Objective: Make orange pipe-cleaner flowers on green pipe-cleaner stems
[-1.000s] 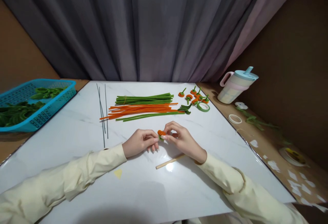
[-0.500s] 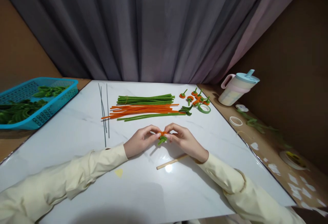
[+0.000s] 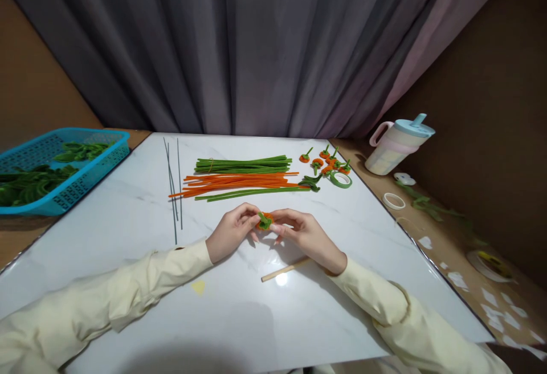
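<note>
Between my fingertips is a small orange and green pipe-cleaner persimmon point(image 3: 265, 221), its green top facing up toward me. My left hand point(image 3: 234, 230) pinches it from the left side, and my right hand point(image 3: 304, 235) grips its right edge with thumb and fingers. Both hands are just above the white marbled table point(image 3: 222, 317). A wooden stick point(image 3: 282, 271) lies below, its right end hidden under my right hand. Beyond my hands are a green pipe-cleaner bundle point(image 3: 243, 165), orange pipe cleaners point(image 3: 235, 182) and a few loose green ones point(image 3: 248, 194).
Several similar orange-green pieces point(image 3: 328, 160) sit at the back right, beside a roll of green tape point(image 3: 341, 179). Thin dark wires point(image 3: 179, 186) lie at left. A blue basket point(image 3: 98, 177) holds green leaves. A cup point(image 3: 397, 145) and paper scraps point(image 3: 491, 311) are on the right.
The persimmon has been turned so its green top, which pointed down toward me, now faces up. My fingers have shifted around it; the lower fingers now show beneath.
</note>
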Motion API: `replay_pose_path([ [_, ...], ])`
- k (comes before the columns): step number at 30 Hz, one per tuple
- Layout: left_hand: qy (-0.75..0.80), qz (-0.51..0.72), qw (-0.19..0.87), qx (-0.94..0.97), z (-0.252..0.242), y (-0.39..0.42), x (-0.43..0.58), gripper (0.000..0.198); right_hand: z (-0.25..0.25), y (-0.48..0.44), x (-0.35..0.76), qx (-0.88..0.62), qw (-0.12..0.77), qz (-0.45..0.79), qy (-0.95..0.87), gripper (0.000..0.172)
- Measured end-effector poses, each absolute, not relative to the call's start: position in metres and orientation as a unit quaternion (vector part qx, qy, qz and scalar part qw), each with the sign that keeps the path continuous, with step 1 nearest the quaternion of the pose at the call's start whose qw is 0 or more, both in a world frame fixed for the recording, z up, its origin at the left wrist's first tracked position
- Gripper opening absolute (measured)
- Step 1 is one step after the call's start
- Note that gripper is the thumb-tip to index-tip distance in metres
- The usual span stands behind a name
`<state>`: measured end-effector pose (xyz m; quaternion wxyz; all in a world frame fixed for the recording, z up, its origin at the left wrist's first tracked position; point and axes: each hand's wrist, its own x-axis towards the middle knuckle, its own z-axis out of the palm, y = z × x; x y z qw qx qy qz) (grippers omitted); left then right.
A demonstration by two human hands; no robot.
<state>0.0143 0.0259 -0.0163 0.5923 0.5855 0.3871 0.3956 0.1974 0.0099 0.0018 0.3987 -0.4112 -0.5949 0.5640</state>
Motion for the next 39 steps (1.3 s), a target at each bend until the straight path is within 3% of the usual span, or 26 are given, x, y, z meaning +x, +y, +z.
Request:
replay_pose_path([
  [11,0.382,0.425,0.583,0.578,-0.015,0.02,0.018,0.032,-0.002,0.004,0.193,-0.404,0.431,0.502,-0.631,0.02],
  [16,0.404,0.436,0.583,0.553,-0.013,0.022,0.019,0.028,0.002,0.005,0.193,-0.414,0.405,0.504,-0.641,0.025],
  [20,0.411,0.426,0.589,0.55,-0.011,0.021,0.019,0.025,0.0,0.006,0.193,-0.439,0.409,0.435,-0.671,0.024],
  [25,0.395,0.411,0.596,0.566,-0.011,0.019,0.017,0.038,-0.005,0.009,0.199,-0.446,0.425,0.351,-0.705,0.027],
  [28,0.384,0.415,0.538,0.625,-0.014,0.02,0.015,0.044,-0.004,0.01,0.201,-0.434,0.424,0.349,-0.715,0.026],
  [33,0.34,0.44,0.357,0.75,-0.02,0.022,0.01,0.02,0.004,0.009,0.201,-0.41,0.396,0.434,-0.698,0.027],
  [39,0.307,0.443,0.206,0.817,-0.022,0.023,0.008,0.014,0.01,0.009,0.203,-0.418,0.368,0.485,-0.674,0.024],
])
